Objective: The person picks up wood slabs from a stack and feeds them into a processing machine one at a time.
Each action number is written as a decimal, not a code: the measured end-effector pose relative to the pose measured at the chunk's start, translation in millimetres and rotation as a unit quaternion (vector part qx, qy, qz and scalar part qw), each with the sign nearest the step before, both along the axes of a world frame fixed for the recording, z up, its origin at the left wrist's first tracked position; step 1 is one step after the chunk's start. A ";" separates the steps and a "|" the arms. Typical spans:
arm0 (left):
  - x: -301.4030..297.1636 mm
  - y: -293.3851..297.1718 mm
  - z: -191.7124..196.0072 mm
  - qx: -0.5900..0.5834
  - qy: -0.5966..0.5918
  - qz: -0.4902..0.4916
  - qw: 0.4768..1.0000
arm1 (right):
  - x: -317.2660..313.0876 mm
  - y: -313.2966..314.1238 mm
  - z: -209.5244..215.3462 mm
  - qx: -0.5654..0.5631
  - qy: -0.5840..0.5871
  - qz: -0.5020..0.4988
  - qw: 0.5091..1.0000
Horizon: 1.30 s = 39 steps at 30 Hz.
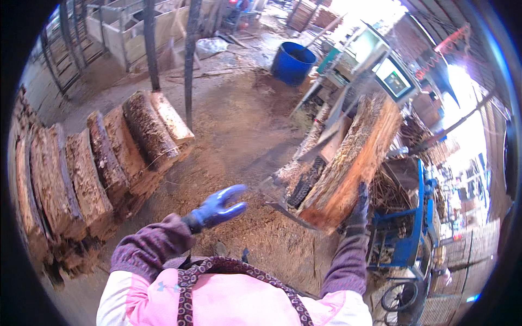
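Lying just left of the right fingers (pixel 362 191): a log (pixel 353 160).

visibility limits
right hand (pixel 360 205): finger outlines indistinct, contact with log (pixel 354 157) unclear. pink shirt (pixel 239 300): cut off by lower edge. white-framed panel (pixel 393 77): content too small.

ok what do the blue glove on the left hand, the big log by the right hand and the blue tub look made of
Blue glove: probably rubber or a similar coating, glossy, judging by its bright highlights.
Big log: wood, unfinished, with rough bark beside a bare orange-brown face.
Blue tub: likely plastic, given its even colour, though painted metal is possible.
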<state>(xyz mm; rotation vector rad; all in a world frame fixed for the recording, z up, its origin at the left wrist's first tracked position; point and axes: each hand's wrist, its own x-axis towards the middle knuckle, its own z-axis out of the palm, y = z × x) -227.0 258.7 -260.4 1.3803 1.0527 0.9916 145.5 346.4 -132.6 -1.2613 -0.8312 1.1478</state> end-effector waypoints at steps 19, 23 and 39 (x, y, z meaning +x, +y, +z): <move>-245.5 -341.5 -312.2 -0.308 0.407 0.290 0.809 | -144.8 -123.6 -373.9 -0.162 -0.184 0.555 0.795; -211.0 -277.8 -261.8 -0.405 -0.027 0.384 0.830 | -154.1 -111.0 -434.2 -0.104 -0.317 0.688 0.645; -178.9 -209.9 -199.7 -0.233 0.006 0.204 0.951 | -122.1 -105.9 -351.9 -0.237 -0.276 0.526 0.769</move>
